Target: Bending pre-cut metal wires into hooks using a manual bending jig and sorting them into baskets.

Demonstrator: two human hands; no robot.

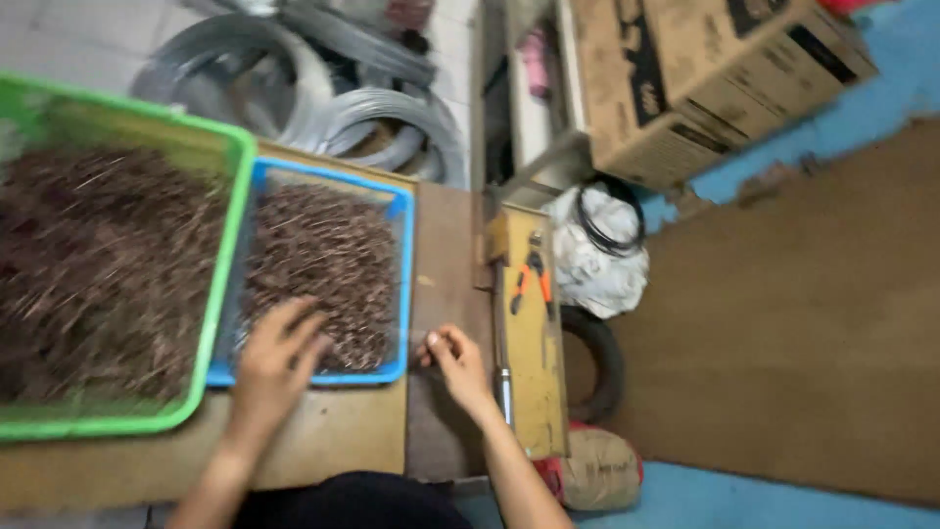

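Reaching into the shallow blue plastic tray [403, 284] of thin brown metal pins [318, 260], the left hand [276, 355] spreads its fingers loosely over them, apparently gathering. Right of the tray, the right hand [455, 360] pinches something too small to identify; feeding likely needs single-pin precision.

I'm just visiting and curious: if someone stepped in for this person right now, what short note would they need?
Left hand: fingers spread, resting in the blue tray on its heap of short brown wire pieces.
Right hand: fingertips pinched together over the wooden bench, just right of the tray; anything held is too small to see.
Green tray, to the left, is also heaped with pieces.
Orange-handled pliers lie on the yellow fixture.
Both trays remain full; how much is done cannot be told.
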